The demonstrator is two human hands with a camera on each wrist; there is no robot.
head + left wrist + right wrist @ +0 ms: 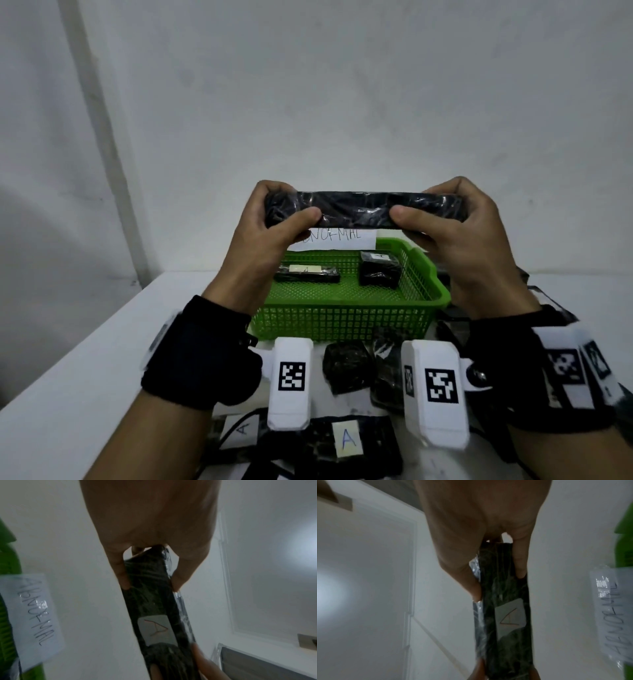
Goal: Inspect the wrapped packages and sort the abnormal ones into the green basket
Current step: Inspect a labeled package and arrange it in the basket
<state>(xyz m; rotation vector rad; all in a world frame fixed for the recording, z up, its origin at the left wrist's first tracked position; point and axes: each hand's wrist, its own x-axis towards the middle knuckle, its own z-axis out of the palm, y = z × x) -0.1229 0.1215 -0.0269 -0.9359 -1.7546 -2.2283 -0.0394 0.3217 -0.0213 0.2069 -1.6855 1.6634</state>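
I hold a long black wrapped package (356, 209) level in the air above the green basket (346, 308). My left hand (274, 212) grips its left end and my right hand (442, 212) grips its right end, thumbs on the near side. In the wrist views the package (154, 601) (503, 595) carries a white label marked "A" on the side facing away from me. The basket holds two black wrapped packages, a long one (306, 274) and a blocky one (378, 270), each with a white label.
A paper sign reading "ABNORMAL" (339, 238) is fixed behind the basket. More black wrapped packages (346, 370) lie on the white table (68, 394) in front of the basket, one labelled "A" (347, 442). A wall stands close behind. Dark items lie at the right.
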